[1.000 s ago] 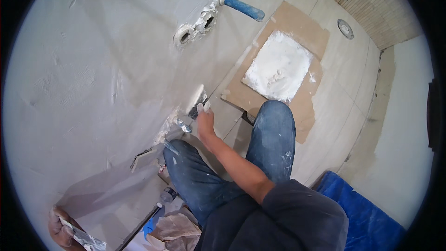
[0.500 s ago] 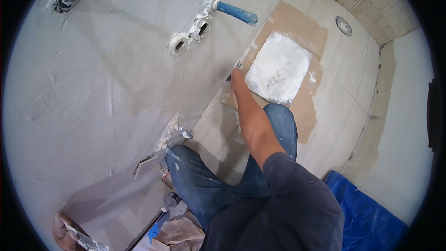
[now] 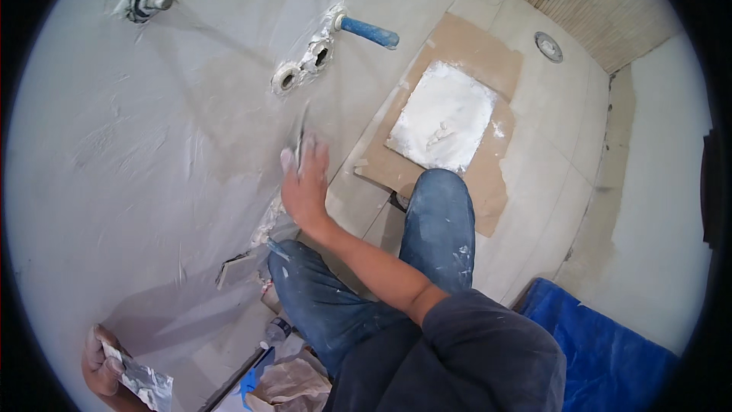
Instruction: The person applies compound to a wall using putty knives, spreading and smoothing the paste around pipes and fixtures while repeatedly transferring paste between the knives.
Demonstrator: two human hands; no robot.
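My right hand (image 3: 306, 187) is raised close to the plastered wall (image 3: 206, 114), its fingers closed on a thin-bladed putty knife (image 3: 303, 123) seen nearly edge-on and slightly blurred. Whether the blade touches the wall I cannot tell. Far down at the left, my left hand (image 3: 101, 360) grips a wide filling knife (image 3: 146, 381) whose metal blade is smeared with white compound. A square board (image 3: 446, 111) covered in white plaster lies on brown cardboard (image 3: 474, 37) beyond my knee, with a few lumps near its close edge.
From the wall stick out a blue pipe (image 3: 370, 32), two round fittings and a valve (image 3: 150, 1). A drain (image 3: 548, 46) sits in the tiled floor. A blue sheet (image 3: 591, 343) lies to the right. Crumpled paper (image 3: 291, 383) and a plastic bottle (image 3: 277, 329) are beside my leg.
My right hand has come up and left from the floor edge beside the board to the wall, carrying the putty knife. The left hand has risen slightly, showing more of its blade.
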